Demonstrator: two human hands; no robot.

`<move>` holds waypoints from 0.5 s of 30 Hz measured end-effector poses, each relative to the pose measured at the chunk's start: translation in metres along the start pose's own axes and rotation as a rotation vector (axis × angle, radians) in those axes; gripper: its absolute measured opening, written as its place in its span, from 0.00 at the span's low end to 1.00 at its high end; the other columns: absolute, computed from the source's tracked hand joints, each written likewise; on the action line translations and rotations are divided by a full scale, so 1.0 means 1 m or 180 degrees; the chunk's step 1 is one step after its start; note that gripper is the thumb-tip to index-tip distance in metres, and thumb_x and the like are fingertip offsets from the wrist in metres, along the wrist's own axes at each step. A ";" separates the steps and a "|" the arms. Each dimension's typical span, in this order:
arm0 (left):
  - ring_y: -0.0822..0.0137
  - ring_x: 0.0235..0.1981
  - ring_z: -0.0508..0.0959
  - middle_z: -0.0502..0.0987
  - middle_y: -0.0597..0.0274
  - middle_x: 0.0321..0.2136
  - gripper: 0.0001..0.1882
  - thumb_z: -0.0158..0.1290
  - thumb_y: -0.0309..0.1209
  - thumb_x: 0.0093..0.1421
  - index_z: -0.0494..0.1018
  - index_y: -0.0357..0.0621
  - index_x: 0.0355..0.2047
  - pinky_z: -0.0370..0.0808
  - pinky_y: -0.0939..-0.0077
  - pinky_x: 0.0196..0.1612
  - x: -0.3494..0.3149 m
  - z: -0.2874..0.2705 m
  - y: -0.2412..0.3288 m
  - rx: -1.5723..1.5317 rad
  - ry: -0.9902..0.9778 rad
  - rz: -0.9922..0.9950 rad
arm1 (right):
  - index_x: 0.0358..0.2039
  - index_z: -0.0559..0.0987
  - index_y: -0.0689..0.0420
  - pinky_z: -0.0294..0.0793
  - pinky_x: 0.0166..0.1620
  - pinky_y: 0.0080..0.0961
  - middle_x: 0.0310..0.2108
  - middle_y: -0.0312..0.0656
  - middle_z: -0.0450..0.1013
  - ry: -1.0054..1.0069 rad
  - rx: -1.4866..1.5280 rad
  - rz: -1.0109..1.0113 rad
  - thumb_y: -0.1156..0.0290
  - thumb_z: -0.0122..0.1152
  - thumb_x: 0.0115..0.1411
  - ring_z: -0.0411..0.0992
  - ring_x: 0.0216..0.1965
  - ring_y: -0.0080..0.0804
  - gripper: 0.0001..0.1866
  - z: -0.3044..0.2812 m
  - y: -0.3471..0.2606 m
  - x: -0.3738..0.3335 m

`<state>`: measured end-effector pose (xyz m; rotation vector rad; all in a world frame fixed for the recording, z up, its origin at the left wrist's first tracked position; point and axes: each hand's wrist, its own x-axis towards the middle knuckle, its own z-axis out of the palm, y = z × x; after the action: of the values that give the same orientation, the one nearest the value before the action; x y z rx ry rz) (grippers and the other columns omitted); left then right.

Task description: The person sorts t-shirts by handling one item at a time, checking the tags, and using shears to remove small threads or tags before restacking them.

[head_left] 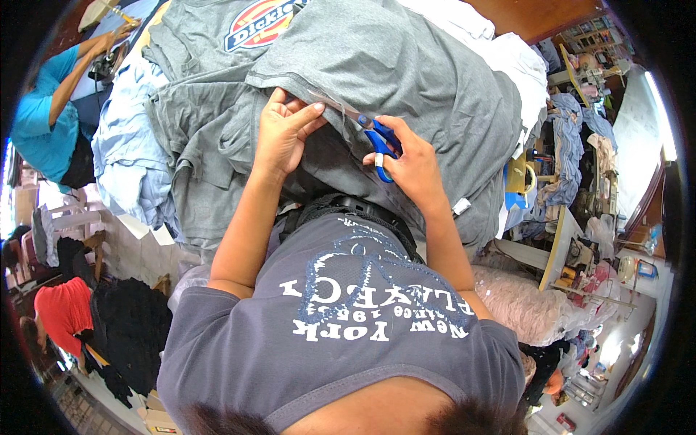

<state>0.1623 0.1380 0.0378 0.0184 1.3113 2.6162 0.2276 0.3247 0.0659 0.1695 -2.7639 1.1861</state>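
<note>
A grey T-shirt [377,54] lies spread over a heap of fabric in front of me, its hemmed edge turned toward me. At that edge my left hand [283,138] pinches the cloth between thumb and fingers. My right hand [415,163] has its fingers through the blue handles of a pair of scissors [383,145]. The blades point up and left along the hem, close to my left fingertips. Whether the blades touch a thread or the cloth is too small to tell.
Another grey shirt with a red, yellow and blue emblem [257,25] lies beyond. Light blue garments [134,138] sit left, white cloth [515,65] right. A co-worker in a blue shirt [43,138] works at far left. Bagged pink fabric [515,297] and cluttered shelves stand at right.
</note>
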 end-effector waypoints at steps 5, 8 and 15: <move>0.72 0.34 0.74 0.73 0.58 0.35 0.22 0.53 0.19 0.47 0.62 0.40 0.43 0.74 0.80 0.35 -0.001 0.001 0.003 0.0096 0.0006 0.0075 | 0.41 0.69 0.55 0.69 0.33 0.24 0.30 0.43 0.72 0.0010 0.0110 0.0086 0.74 0.63 0.39 0.71 0.30 0.32 0.25 0.002 0.010 -0.005; 0.73 0.33 0.74 0.73 0.58 0.34 0.21 0.53 0.18 0.47 0.62 0.39 0.42 0.74 0.81 0.34 -0.001 0.001 0.002 0.0127 0.0037 0.0135 | 0.42 0.68 0.55 0.70 0.33 0.27 0.32 0.44 0.71 0.0010 -0.0046 0.0093 0.70 0.64 0.39 0.71 0.31 0.36 0.26 0.001 -0.002 -0.002; 0.71 0.35 0.74 0.73 0.58 0.35 0.24 0.53 0.19 0.47 0.60 0.39 0.45 0.74 0.80 0.35 -0.001 -0.003 -0.003 0.0232 -0.0084 0.0155 | 0.42 0.67 0.55 0.69 0.33 0.31 0.33 0.46 0.71 -0.0043 -0.0198 -0.0025 0.66 0.65 0.39 0.71 0.31 0.41 0.27 0.002 -0.013 0.011</move>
<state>0.1634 0.1370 0.0335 0.0970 1.4139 2.5974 0.2187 0.3131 0.0757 0.1826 -2.8048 1.0996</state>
